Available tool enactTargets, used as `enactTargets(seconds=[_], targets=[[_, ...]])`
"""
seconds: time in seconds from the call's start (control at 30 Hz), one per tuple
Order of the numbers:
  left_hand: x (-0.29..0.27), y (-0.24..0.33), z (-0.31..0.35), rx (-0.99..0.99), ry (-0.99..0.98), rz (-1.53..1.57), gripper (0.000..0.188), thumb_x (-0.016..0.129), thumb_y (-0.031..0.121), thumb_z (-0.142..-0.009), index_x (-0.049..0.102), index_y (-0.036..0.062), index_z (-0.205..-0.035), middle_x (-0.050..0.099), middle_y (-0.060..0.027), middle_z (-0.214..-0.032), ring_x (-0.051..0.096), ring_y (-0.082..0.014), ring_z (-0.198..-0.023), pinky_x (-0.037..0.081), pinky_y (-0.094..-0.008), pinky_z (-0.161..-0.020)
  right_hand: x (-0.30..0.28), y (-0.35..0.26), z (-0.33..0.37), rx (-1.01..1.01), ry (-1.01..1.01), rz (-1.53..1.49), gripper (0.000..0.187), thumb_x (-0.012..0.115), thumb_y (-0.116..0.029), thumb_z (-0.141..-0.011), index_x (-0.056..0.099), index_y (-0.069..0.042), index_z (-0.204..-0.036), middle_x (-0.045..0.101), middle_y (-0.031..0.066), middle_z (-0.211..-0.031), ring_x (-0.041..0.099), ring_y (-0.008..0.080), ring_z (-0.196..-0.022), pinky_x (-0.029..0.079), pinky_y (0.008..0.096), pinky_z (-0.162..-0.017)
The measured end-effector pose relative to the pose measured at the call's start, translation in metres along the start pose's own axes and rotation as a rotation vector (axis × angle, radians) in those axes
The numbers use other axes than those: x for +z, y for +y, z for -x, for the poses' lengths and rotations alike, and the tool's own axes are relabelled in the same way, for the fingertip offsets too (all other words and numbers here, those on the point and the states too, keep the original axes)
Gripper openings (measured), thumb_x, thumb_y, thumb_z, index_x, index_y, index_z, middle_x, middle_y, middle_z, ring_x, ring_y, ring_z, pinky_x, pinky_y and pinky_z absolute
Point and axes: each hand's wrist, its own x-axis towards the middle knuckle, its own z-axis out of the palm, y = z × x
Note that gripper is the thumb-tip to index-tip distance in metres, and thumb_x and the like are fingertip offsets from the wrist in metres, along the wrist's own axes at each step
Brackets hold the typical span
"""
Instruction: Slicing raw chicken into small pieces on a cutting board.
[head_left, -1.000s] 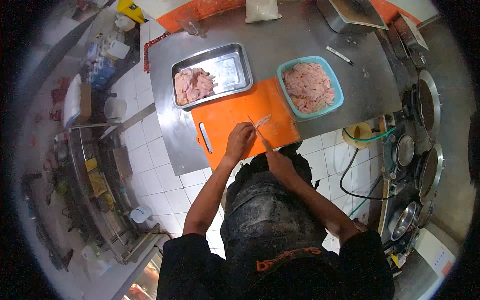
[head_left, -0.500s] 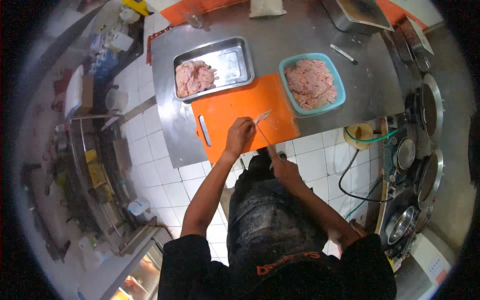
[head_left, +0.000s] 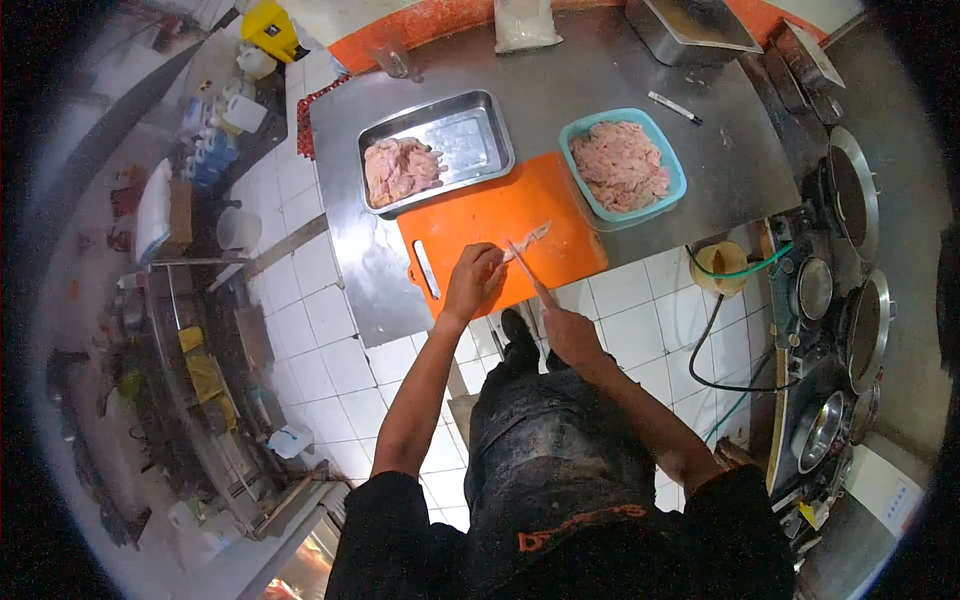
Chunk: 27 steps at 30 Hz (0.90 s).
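Note:
An orange cutting board (head_left: 470, 222) lies along the near edge of the steel table. On it my left hand (head_left: 474, 280) has its fingers bent around the near end of a small, pale piece of raw meat (head_left: 537, 234), whose far end sticks out to the right. My right hand (head_left: 572, 336) grips a knife (head_left: 527, 268) by its handle; the blade crosses the piece just beside my left fingertips. Behind the board, a steel tray (head_left: 482, 130) carries a heap of pink raw meat (head_left: 400, 170) at its left. A light-blue tub (head_left: 677, 180) at the right is full of raw meat pieces (head_left: 618, 165).
A marker pen (head_left: 674, 107) lies beyond the tub, with a steel container (head_left: 690, 35) behind it. A clear plastic bag of white stuff (head_left: 525, 25) and a glass (head_left: 395, 62) stand at the far edge. Pans (head_left: 868, 330) line the right side.
The knife blade has shifted up and left, onto the meat piece near my left fingers. More of the piece shows flat on the board. The whole view has shifted slightly.

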Motion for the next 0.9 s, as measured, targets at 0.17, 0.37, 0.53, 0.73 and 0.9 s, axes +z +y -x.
enactTargets(seconds=[0.17,0.37,0.53,0.73,0.9], targets=[[0.003,-0.069,0.012,0.186,-0.006,-0.364,0.018,0.069,0.009,-0.078,0.065,0.0009,-0.093,0.061,-0.0108,-0.099,0.058,-0.0301,-0.092,0.05,-0.0374,-0.08,-0.016,-0.059,-0.006,-0.032,-0.058,0.035,0.062,0.048,-0.018,-0.094,0.019,-0.017,-0.149,0.062,0.0205,-0.072,0.063,0.0382,-0.064,0.051,0.0498,-0.061],[-0.016,0.03,0.004,0.227,0.064,-0.144,0.015,0.066,0.007,-0.08,0.065,-0.0004,-0.093,0.062,-0.0116,-0.099,0.059,-0.0302,-0.093,0.05,-0.0373,-0.08,-0.02,-0.053,0.005,0.065,-0.092,0.081,0.062,0.048,-0.016,-0.093,0.02,-0.018,-0.148,0.063,0.0197,-0.074,0.063,0.0383,-0.066,0.051,0.0497,-0.062],[-0.02,0.021,0.012,0.266,0.122,-0.113,0.015,0.064,0.004,-0.08,0.066,-0.0014,-0.093,0.063,-0.0134,-0.098,0.06,-0.0315,-0.092,0.05,-0.0378,-0.079,0.007,-0.047,-0.006,-0.086,0.076,0.078,0.062,0.05,-0.014,-0.093,0.022,-0.016,-0.148,0.062,0.0186,-0.071,0.063,0.0364,-0.064,0.051,0.0473,-0.057],[-0.023,0.035,0.009,0.235,0.067,-0.149,0.014,0.065,0.002,-0.078,0.065,-0.0014,-0.091,0.064,-0.0131,-0.096,0.06,-0.0315,-0.09,0.05,-0.0385,-0.077,0.017,-0.05,-0.029,-0.055,0.144,0.121,0.061,0.051,-0.016,-0.093,0.024,-0.016,-0.147,0.06,0.0169,-0.063,0.062,0.0342,-0.058,0.051,0.0453,-0.053],[-0.01,-0.012,0.009,0.201,-0.015,-0.308,0.015,0.066,0.003,-0.078,0.065,-0.0002,-0.092,0.064,-0.0129,-0.097,0.061,-0.0314,-0.09,0.051,-0.039,-0.077,0.02,-0.049,0.001,-0.017,0.033,0.165,0.061,0.051,-0.015,-0.093,0.024,-0.017,-0.148,0.059,0.017,-0.06,0.061,0.0346,-0.055,0.051,0.0466,-0.05]])
